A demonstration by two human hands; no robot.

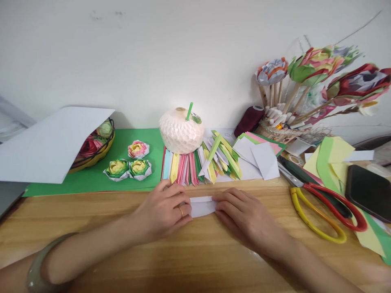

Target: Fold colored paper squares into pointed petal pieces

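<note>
A small white sheet of paper (pixel 202 207) lies on the wooden table, with a narrow fold along its far edge. My left hand (pixel 168 209) grips its left end, fingers curled over it, a ring on one finger. At the right end, my right hand (pixel 240 215) pinches the fold with its fingertips. Beyond my hands, folded paper strips (pixel 183 167) in several colours stand side by side. A loose heap of green, yellow and white folded strips (pixel 220 156) rests to their right.
Scissors (pixel 320 203) with red and yellow handles lie right, near a black phone (pixel 369 191). Three paper flowers (pixel 139 167) sit on green paper (pixel 91 179). Behind are a white textured pot (pixel 182 130), a basket (pixel 106 148), paper squares (pixel 264 160) and purple thread (pixel 249 121).
</note>
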